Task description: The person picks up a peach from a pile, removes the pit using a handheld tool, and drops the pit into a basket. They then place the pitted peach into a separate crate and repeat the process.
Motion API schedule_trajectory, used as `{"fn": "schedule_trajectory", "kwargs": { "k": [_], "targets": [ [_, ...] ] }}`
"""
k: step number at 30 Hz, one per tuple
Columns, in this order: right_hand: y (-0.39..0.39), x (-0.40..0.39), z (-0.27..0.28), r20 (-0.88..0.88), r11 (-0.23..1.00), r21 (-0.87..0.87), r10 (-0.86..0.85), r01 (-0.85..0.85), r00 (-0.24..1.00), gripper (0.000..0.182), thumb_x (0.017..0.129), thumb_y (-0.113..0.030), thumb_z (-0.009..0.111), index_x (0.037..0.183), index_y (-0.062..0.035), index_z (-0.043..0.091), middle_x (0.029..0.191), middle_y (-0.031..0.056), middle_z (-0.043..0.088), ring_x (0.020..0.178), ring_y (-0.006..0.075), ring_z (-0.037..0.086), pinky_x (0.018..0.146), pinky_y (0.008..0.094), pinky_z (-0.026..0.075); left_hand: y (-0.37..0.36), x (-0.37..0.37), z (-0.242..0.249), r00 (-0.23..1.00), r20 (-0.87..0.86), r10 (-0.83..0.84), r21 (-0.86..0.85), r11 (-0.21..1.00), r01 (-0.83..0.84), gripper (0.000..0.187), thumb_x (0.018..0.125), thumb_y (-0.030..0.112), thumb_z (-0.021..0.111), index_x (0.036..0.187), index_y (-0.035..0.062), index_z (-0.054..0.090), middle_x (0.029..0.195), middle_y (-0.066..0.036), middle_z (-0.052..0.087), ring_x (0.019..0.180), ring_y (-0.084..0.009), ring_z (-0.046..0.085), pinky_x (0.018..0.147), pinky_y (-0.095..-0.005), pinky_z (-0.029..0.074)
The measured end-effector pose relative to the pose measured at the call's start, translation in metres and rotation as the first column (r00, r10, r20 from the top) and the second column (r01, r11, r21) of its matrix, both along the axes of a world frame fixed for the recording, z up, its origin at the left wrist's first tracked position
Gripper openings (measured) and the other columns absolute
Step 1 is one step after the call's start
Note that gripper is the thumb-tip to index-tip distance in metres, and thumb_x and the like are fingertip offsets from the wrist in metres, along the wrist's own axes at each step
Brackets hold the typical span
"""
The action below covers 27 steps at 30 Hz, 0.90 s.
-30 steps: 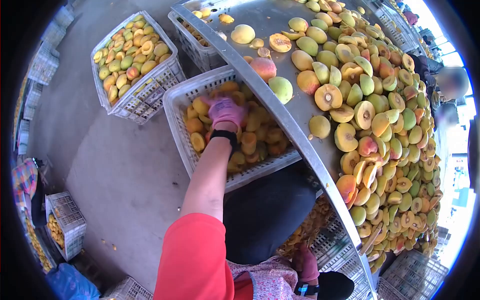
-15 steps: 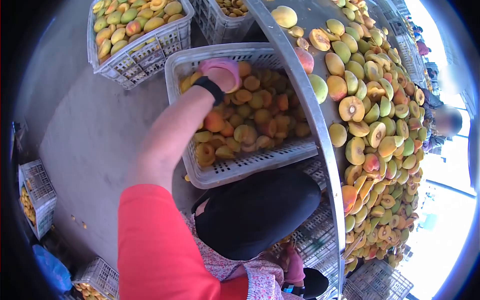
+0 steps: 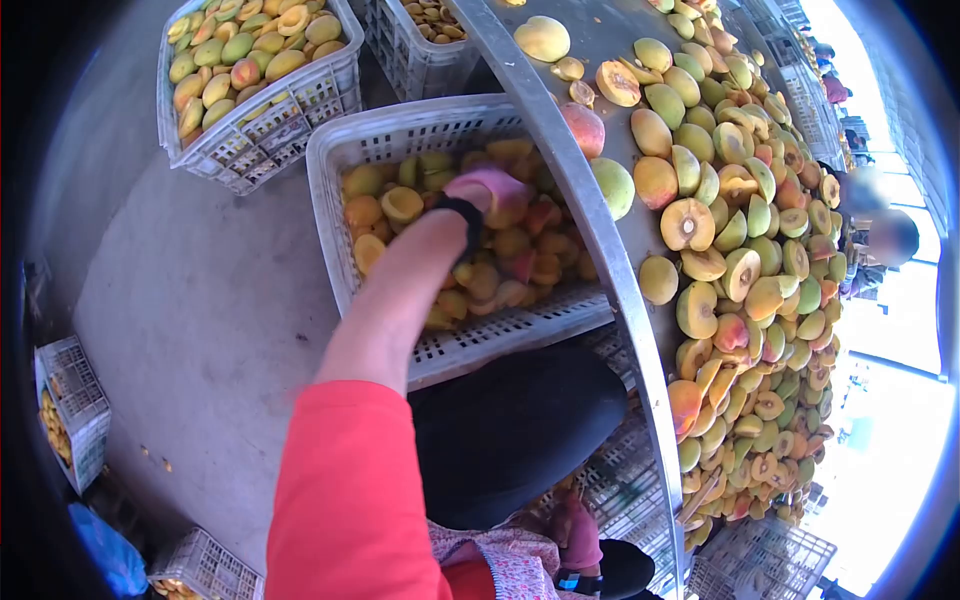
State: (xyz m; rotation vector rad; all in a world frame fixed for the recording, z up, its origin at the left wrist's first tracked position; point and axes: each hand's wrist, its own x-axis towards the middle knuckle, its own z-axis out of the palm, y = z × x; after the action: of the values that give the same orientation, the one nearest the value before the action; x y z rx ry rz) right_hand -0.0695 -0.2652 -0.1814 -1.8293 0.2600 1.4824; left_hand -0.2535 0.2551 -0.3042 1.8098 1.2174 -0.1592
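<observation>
My left hand [image 3: 490, 188], in a pink glove, reaches into a grey plastic crate [image 3: 328, 200] of halved peaches [image 3: 402, 205]. It is down among the fruit, with its fingers hidden and smeared by motion. Low in the view, my right hand [image 3: 578, 535], also pink-gloved, hangs beside my dark-clad leg [image 3: 515, 435], close to the crates under the table edge. Its fingers lie in shadow, and I cannot tell whether they hold anything.
A metal table edge [image 3: 590, 220] curves past the crate's right side. Beyond it lies a large heap of cut peaches [image 3: 745, 270]. Another full crate [image 3: 265, 120] stands at upper left; smaller crates [image 3: 75, 400] sit at far left. Several people [image 3: 885, 240] are at the far right.
My left hand has swept right and slightly down through the peaches, from the crate's upper left toward its middle. The whole view has shifted a little left. My right hand stays low.
</observation>
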Motion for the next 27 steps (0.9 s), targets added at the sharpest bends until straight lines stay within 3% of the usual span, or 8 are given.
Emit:
{"fn": "schedule_trajectory", "kwargs": {
  "k": [3, 10, 12, 14, 17, 19, 22, 27],
  "targets": [
    [0.003, -0.006, 0.020, 0.082, 1.000, -0.020, 0.002, -0.001, 0.997, 0.036, 0.103, -0.040, 0.058, 0.111, -0.0057, 0.062, 0.059, -0.0016, 0.047, 0.040, 0.0120, 0.039, 0.038, 0.0272, 0.030, -0.011, 0.086, -0.070, 0.833, 0.291, 0.470, -0.128, 0.882, -0.453, 0.059, 0.088, 0.046, 0.066, 0.134, 0.0101, 0.064, 0.143, -0.018, 0.058, 0.133, -0.0322, 0.055, 0.107, -0.0419, 0.047],
    [-0.013, 0.007, 0.032, 0.066, 0.992, -0.005, -0.128, 0.129, 0.989, 0.034, 0.103, -0.038, 0.060, 0.115, -0.0062, 0.061, 0.062, 0.0000, 0.049, 0.041, 0.0131, 0.040, 0.037, 0.0281, 0.029, 0.008, 0.095, -0.042, 0.800, 0.549, 0.242, -0.220, 0.965, -0.141, 0.071, 0.071, 0.047, 0.084, 0.126, 0.0060, 0.068, 0.124, -0.018, 0.069, 0.119, -0.0310, 0.065, 0.098, -0.0389, 0.052],
    [-0.008, -0.001, 0.031, 0.076, 0.990, -0.021, -0.136, 0.138, 0.988, 0.034, 0.103, -0.038, 0.060, 0.114, -0.0057, 0.061, 0.062, 0.0003, 0.049, 0.040, 0.0129, 0.040, 0.036, 0.0277, 0.029, -0.001, 0.055, -0.030, 0.918, 0.366, -0.150, 0.143, 0.984, 0.104, 0.075, 0.066, 0.047, 0.089, 0.124, 0.0048, 0.069, 0.119, -0.017, 0.072, 0.115, -0.0307, 0.067, 0.096, -0.0380, 0.053],
    [-0.006, -0.002, 0.031, 0.083, 0.988, -0.040, -0.145, 0.148, 0.986, 0.034, 0.102, -0.038, 0.060, 0.113, -0.0052, 0.061, 0.062, 0.0007, 0.050, 0.040, 0.0127, 0.040, 0.036, 0.0274, 0.029, -0.033, 0.023, 0.017, 0.856, -0.062, -0.514, 0.153, 0.842, 0.517, 0.062, 0.073, 0.038, 0.086, 0.127, 0.0115, 0.068, 0.128, -0.017, 0.067, 0.113, -0.0281, 0.066, 0.096, -0.0434, 0.051],
    [-0.009, -0.001, 0.025, 0.085, 0.992, -0.075, -0.091, 0.097, 0.992, 0.028, 0.103, -0.032, 0.059, 0.115, -0.0066, 0.060, 0.065, 0.0001, 0.049, 0.042, 0.0129, 0.042, 0.036, 0.0282, 0.034, -0.073, -0.023, -0.014, 0.749, -0.339, -0.569, 0.162, 0.749, 0.642, 0.092, 0.058, 0.050, 0.091, 0.137, 0.0126, 0.061, 0.142, -0.014, 0.058, 0.126, -0.0314, 0.058, 0.101, -0.0511, 0.046],
    [-0.010, 0.002, 0.020, 0.065, 0.990, -0.069, -0.115, 0.119, 0.991, 0.026, 0.103, -0.030, 0.057, 0.115, -0.0074, 0.061, 0.066, 0.0005, 0.050, 0.042, 0.0131, 0.043, 0.035, 0.0287, 0.033, -0.103, -0.030, -0.025, 0.847, -0.262, -0.463, 0.584, 0.623, 0.521, 0.087, 0.067, 0.045, 0.088, 0.142, 0.0145, 0.057, 0.136, -0.015, 0.062, 0.121, -0.0350, 0.063, 0.096, -0.0661, 0.044],
    [-0.011, 0.003, 0.022, 0.051, 0.991, -0.036, -0.130, 0.131, 0.990, 0.024, 0.100, -0.028, 0.063, 0.115, -0.0084, 0.062, 0.071, -0.0010, 0.054, 0.048, 0.0107, 0.047, 0.041, 0.0256, 0.036, -0.127, 0.016, -0.089, 0.883, -0.123, -0.452, 0.764, 0.525, 0.375, 0.057, 0.087, 0.040, 0.070, 0.138, 0.0160, 0.061, 0.136, -0.016, 0.062, 0.122, -0.0343, 0.061, 0.101, -0.0594, 0.044],
    [-0.050, 0.008, 0.018, -0.031, 0.976, 0.018, -0.217, 0.217, 0.976, 0.021, 0.100, -0.032, 0.064, 0.102, -0.0120, 0.068, 0.070, -0.0034, 0.058, 0.057, 0.0068, 0.049, 0.050, 0.0247, 0.036, -0.090, 0.082, -0.015, 0.878, -0.126, -0.461, 0.430, 0.772, 0.468, 0.038, 0.098, 0.027, 0.052, 0.131, 0.0155, 0.066, 0.134, -0.015, 0.064, 0.121, -0.0337, 0.062, 0.103, -0.0498, 0.046]
  ]
}}
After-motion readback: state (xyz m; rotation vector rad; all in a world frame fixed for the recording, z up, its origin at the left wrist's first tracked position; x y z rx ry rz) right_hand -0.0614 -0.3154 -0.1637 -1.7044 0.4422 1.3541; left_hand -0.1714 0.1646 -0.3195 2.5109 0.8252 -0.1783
